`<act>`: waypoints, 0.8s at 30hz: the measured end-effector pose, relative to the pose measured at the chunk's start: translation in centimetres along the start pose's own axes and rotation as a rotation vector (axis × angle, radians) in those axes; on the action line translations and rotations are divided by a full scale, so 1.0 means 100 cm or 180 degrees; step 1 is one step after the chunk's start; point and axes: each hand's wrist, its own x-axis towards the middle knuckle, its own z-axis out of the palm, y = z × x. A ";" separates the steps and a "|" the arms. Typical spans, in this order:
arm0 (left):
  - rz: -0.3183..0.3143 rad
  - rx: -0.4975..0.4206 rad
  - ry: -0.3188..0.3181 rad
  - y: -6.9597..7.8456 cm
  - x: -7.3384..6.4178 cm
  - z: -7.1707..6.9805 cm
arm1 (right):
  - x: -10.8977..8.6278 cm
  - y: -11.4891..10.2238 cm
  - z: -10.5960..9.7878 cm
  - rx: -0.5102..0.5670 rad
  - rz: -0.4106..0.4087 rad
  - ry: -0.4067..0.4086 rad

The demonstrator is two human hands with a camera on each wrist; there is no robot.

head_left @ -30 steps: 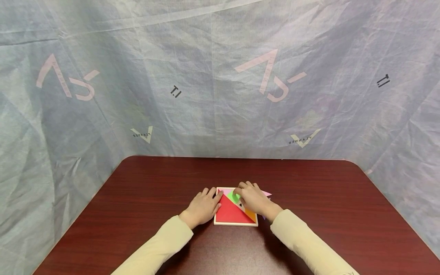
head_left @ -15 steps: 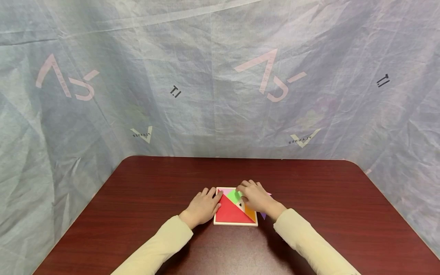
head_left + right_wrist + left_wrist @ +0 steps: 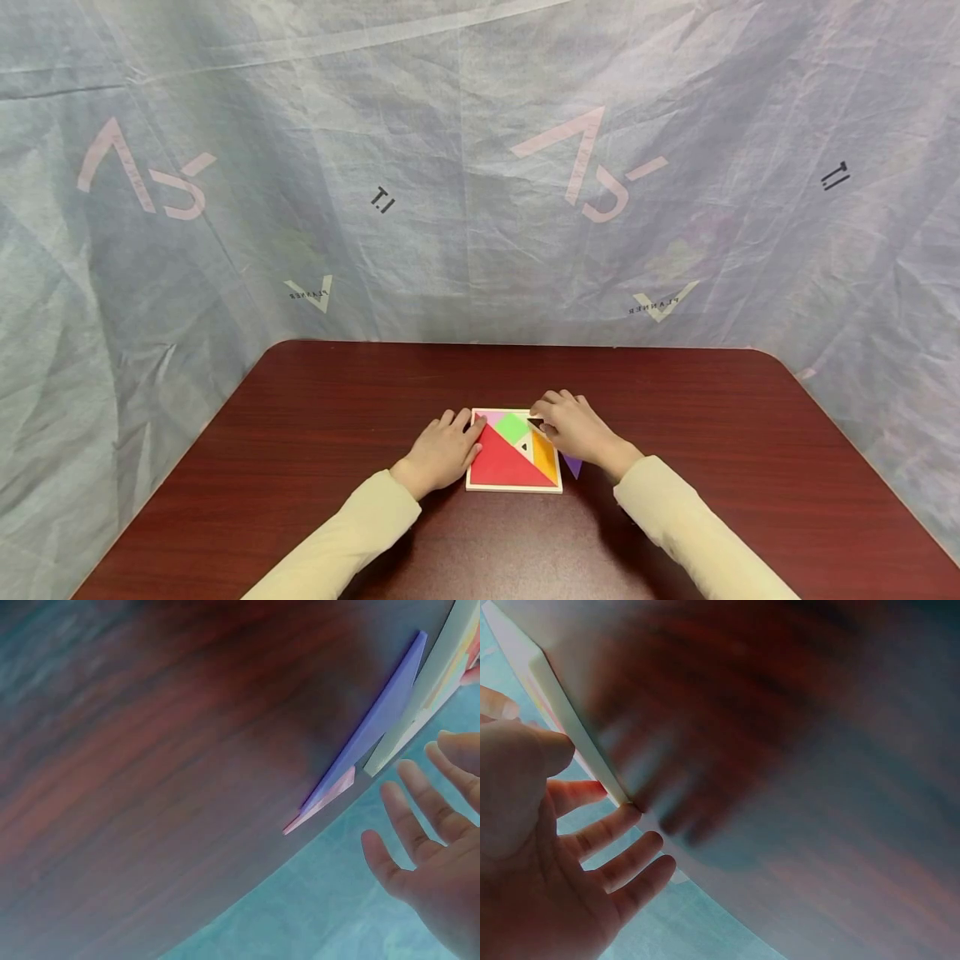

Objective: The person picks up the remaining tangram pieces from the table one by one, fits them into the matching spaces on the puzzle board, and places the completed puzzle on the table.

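A square tray with a pale rim holds flat tangram pieces. Red fills its lower left. Behind lie a pink piece, a green square and an orange parallelogram. Between green and orange, a pale area bears a small black mark. My left hand rests at the tray's left rim, one fingertip over the far left corner; its fingers are extended in the left wrist view. My right hand hovers over the far right corner, fingers loosely extended beside a dark triangular patch.
Just right of the tray lies a purple triangle on the dark red table, with a pink piece beside it. A printed grey cloth hangs behind the table.
My right hand has shifted right across the tray, uncovering more of the green square, the orange piece and the dark patch. My left hand has stayed in place.
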 end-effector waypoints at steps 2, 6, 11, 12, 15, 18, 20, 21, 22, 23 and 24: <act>-0.0006 0.0000 -0.0012 0.000 0.000 0.000 | -0.002 0.002 -0.001 0.0020 0.0018 0.0039; -0.0016 -0.0009 -0.0017 0.000 0.000 0.000 | -0.005 0.006 -0.004 0.0042 0.0104 0.0045; -0.0015 -0.0013 -0.0034 0.001 0.000 -0.001 | -0.009 0.013 -0.005 -0.0047 0.0147 0.0085; -0.0013 -0.0013 -0.0040 0.001 0.000 -0.001 | -0.010 0.014 -0.005 -0.0062 0.0146 0.0107; -0.0005 -0.0011 -0.0020 0.001 0.000 -0.001 | -0.012 0.018 -0.006 -0.0068 0.0161 0.0142; -0.0006 -0.0017 -0.0017 0.001 0.000 -0.001 | -0.015 0.022 -0.006 -0.0080 0.0188 0.0170; -0.0009 -0.0013 -0.0028 0.000 0.000 -0.001 | -0.016 0.025 -0.006 -0.0072 0.0208 0.0175; -0.0008 -0.0008 -0.0030 0.001 -0.001 -0.001 | -0.017 0.026 -0.006 -0.0081 0.0212 0.0178; -0.0008 -0.0005 -0.0031 0.001 -0.001 -0.001 | -0.017 0.027 -0.006 -0.0091 0.0212 0.0187; -0.0007 0.0002 -0.0025 0.001 -0.001 -0.001 | -0.018 0.028 -0.006 -0.0089 0.0213 0.0186; -0.0006 0.0006 -0.0020 0.001 -0.001 -0.001 | -0.018 0.029 -0.006 -0.0106 0.0212 0.0192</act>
